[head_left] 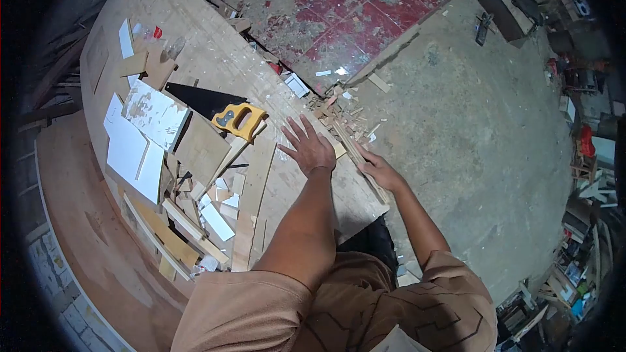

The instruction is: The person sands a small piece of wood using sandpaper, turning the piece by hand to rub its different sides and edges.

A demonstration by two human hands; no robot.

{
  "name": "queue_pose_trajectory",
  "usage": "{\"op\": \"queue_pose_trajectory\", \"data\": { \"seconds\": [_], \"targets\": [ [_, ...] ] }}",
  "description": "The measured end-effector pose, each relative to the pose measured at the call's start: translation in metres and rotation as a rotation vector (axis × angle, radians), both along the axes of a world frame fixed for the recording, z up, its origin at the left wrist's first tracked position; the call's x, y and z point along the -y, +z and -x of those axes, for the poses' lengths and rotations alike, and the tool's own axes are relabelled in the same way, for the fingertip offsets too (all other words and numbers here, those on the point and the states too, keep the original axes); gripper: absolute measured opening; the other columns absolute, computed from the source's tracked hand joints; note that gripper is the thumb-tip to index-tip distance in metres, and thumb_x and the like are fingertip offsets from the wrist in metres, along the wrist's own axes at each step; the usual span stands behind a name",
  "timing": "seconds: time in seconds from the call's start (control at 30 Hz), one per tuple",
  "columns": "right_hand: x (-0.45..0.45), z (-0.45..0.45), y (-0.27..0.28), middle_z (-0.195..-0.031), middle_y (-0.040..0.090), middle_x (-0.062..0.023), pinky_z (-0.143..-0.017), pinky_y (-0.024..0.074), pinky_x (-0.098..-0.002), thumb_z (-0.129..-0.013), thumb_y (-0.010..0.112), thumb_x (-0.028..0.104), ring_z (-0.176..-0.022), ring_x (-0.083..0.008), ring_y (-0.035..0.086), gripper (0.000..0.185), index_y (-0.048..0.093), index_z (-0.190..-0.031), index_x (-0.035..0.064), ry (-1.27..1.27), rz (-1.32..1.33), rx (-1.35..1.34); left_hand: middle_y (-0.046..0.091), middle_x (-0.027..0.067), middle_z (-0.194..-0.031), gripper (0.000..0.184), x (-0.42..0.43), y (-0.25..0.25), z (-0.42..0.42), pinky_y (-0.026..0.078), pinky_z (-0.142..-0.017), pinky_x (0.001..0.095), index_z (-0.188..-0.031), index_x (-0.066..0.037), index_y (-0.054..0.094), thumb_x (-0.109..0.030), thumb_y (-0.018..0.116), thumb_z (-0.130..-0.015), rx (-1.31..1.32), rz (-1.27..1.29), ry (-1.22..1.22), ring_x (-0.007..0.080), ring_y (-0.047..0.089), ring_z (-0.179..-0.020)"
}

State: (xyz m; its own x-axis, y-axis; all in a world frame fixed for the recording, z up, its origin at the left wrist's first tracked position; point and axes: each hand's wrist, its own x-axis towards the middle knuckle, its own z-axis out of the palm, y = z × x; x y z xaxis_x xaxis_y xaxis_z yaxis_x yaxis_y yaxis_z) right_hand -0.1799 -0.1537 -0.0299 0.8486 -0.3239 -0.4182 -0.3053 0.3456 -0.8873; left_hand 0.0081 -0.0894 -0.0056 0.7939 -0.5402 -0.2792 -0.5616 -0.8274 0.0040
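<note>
flatly, the left hand (315,152) spreads its empty fingers on the bench (195,23), a saw (238,119) at its ten o'clock, while the right hand (383,173) curls its fingers round wooden strips (350,147) at the left's three o'clock.

A broad, pale wooden worktable (208,39) carries a handsaw (240,117) with a yellow handle and dark blade. Beside the saw lie a board with flaking white paint (153,112), white sheets (124,156) and a bare wooden panel (203,146). Small offcuts (218,220) lie jumbled next to a long flat plank (253,212). Thin wooden strips (360,161) run along the table's edge. Wood scraps (377,83) litter the concrete floor (456,143), which meets stained red tiles (372,19).
</note>
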Motion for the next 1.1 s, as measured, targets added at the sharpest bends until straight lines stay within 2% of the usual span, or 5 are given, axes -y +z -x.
{"op": "queue_pose_trajectory", "data": {
  "seconds": [0.23, 0.47, 0.57, 0.83, 1.1],
  "targets": [
    [0.043, -0.105, -0.006, -0.157, 0.036, -0.0134, -0.117, 0.0234, -0.0337, -0.096, 0.058, 0.022, -0.144, -0.0219, 0.032, 0.066, 0.031, -0.155, 0.0083, -0.086, 0.059, 0.026, 0.005, 0.0184, -0.165, 0.074, 0.0, -0.005, -0.001, 0.005, -0.115, 0.069, -0.158, -0.012, 0.014, -0.027, 0.046, -0.094, 0.011, 0.017, -0.014, 0.0421, 0.003, -0.151],
    [0.016, 0.012, -0.017, -0.152, 0.043, -0.0127, -0.117, 0.025, -0.0336, -0.095, 0.061, 0.031, -0.142, -0.0223, 0.036, 0.065, 0.041, -0.149, 0.0011, -0.043, -0.156, -0.091, 0.004, 0.0168, -0.165, 0.072, -0.001, -0.003, -0.001, 0.004, -0.115, 0.0689, -0.158, -0.012, 0.015, -0.031, 0.045, -0.096, 0.013, 0.002, -0.014, 0.0411, 0.001, -0.151],
    [0.013, 0.015, -0.014, -0.14, 0.055, -0.0117, -0.111, 0.034, -0.0315, -0.094, 0.062, 0.03, -0.129, -0.0191, 0.049, 0.06, 0.048, -0.144, -0.0017, -0.11, -0.354, -0.105, 0.004, 0.017, -0.165, 0.071, -0.001, -0.002, -0.001, 0.003, -0.115, 0.0689, -0.158, -0.012, 0.015, -0.03, 0.045, -0.096, 0.0, 0.01, -0.014, 0.0412, 0.001, -0.151],
    [0.04, -0.09, -0.033, -0.134, 0.06, -0.0104, -0.11, 0.0362, -0.0306, -0.092, 0.065, 0.027, -0.125, -0.0182, 0.053, 0.054, 0.055, -0.136, -0.0027, -0.303, -0.205, -0.125, 0.005, 0.018, -0.165, 0.072, 0.001, -0.001, -0.001, 0.003, -0.116, 0.0677, -0.158, -0.012, 0.014, -0.029, 0.044, -0.096, -0.008, 0.013, -0.008, 0.0407, 0.001, -0.151],
    [0.034, -0.005, -0.011, -0.135, 0.06, -0.0115, -0.111, 0.0347, -0.0305, -0.094, 0.062, 0.023, -0.127, -0.0181, 0.052, 0.05, 0.055, -0.138, -0.0008, -0.204, -0.47, -0.186, 0.005, 0.0179, -0.165, 0.071, 0.001, -0.001, -0.002, 0.003, -0.116, 0.0676, -0.158, -0.012, 0.017, -0.03, 0.045, -0.095, -0.005, 0.004, -0.004, 0.0413, 0.001, -0.151]
  ]
}}
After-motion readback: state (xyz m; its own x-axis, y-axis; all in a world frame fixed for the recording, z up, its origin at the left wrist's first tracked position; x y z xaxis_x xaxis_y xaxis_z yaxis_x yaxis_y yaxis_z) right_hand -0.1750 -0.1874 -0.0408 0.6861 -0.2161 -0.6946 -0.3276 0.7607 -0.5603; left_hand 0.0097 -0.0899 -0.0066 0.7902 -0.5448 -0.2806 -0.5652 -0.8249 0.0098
